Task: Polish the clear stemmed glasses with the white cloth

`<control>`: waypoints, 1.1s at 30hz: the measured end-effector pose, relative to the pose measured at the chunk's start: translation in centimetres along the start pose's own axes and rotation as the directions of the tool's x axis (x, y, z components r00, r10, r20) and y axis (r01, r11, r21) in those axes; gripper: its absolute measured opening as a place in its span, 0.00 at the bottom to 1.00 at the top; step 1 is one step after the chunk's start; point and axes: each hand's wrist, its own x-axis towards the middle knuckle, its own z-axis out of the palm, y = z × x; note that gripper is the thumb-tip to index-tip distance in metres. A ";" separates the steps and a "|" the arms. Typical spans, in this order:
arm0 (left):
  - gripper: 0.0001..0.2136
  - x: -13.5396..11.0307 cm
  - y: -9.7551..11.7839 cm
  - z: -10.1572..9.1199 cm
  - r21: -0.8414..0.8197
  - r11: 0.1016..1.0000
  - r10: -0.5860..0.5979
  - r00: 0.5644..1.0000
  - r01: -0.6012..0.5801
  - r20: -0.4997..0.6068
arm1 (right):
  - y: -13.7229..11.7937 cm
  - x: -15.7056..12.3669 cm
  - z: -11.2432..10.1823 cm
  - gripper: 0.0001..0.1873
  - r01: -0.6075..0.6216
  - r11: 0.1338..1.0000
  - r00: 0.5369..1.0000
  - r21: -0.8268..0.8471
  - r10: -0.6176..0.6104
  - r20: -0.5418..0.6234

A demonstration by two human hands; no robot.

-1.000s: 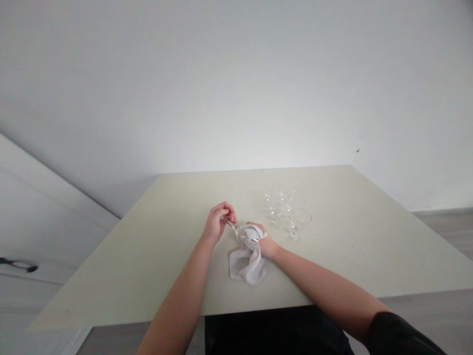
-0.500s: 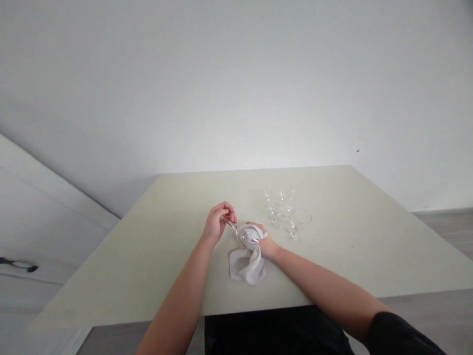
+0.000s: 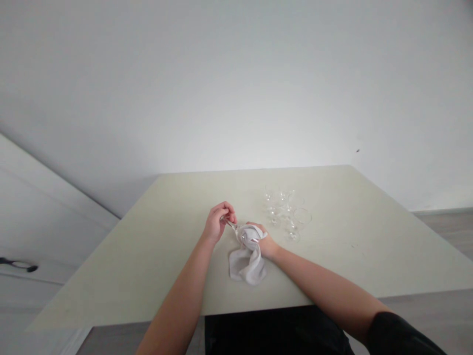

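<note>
My left hand (image 3: 219,222) is closed around the stem and foot end of a clear stemmed glass (image 3: 232,225), which lies tilted with its bowl toward the right. A white cloth (image 3: 248,264) is bunched in and around the bowl and hangs down toward the table's front. My right hand (image 3: 265,240) grips the cloth at the bowl; its fingers are largely hidden behind the fabric. To the right of my hands, several clear stemmed glasses (image 3: 291,217) stand grouped on the table.
The pale table (image 3: 148,256) reaches back to a plain white wall (image 3: 236,98). At the left is a white door or panel with a dark handle (image 3: 18,265). The table's front edge runs close to my body.
</note>
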 end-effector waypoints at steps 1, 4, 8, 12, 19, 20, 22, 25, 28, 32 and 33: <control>0.06 0.0 0.0 0.0 -0.003 1.000 0.000 1.000 0.000 0.002 | 0.0 0.0 0.0 0.14 0.005 1.000 1.000 -0.003 -0.005 -0.001; 0.06 0.0 -0.1 -0.1 -0.006 1.000 0.001 1.000 -0.001 0.006 | 0.0 0.0 -0.1 0.13 0.031 1.000 1.000 -0.005 -0.031 0.000; 0.06 0.1 -0.1 -0.1 -0.007 1.000 0.002 1.000 -0.002 0.004 | 0.2 0.0 -0.1 0.13 0.035 0.999 0.999 -0.018 -0.035 0.009; 0.06 0.1 -0.2 -0.2 -0.004 1.000 0.008 1.000 -0.008 0.011 | 0.5 0.1 0.0 0.15 0.030 0.999 1.000 -0.036 -0.030 0.003; 0.06 0.1 -0.2 -0.2 -0.012 1.000 0.000 1.000 0.001 0.009 | 0.3 0.1 -0.1 0.15 0.032 0.999 0.999 -0.023 -0.031 0.007; 0.06 0.1 -0.1 -0.2 -0.013 1.000 -0.001 1.000 0.001 0.008 | 0.2 0.1 -0.1 0.15 0.030 0.999 0.999 -0.019 -0.030 0.009; 0.06 0.1 -0.1 -0.1 -0.015 1.000 0.001 1.000 -0.001 0.008 | 0.2 0.1 -0.1 0.15 0.027 1.000 1.000 -0.011 -0.027 0.012; 0.06 0.0 -0.1 -0.2 -0.013 1.000 0.002 1.000 -0.002 0.009 | 0.2 0.1 0.0 0.15 0.029 0.999 1.000 -0.016 -0.029 0.007; 0.06 0.0 -0.1 -0.2 -0.010 1.000 0.000 1.000 0.000 0.011 | 0.3 0.1 0.0 0.13 0.042 0.999 0.999 -0.027 -0.042 0.000; 0.06 0.0 -0.1 -0.1 -0.007 1.000 0.004 1.000 -0.004 0.008 | 0.4 0.0 -0.1 0.12 0.042 0.999 0.999 -0.031 -0.042 -0.003; 0.06 0.0 -0.1 -0.1 -0.007 1.000 0.004 1.000 -0.004 0.007 | 0.4 0.0 -0.1 0.11 0.038 0.999 0.999 -0.035 -0.038 -0.002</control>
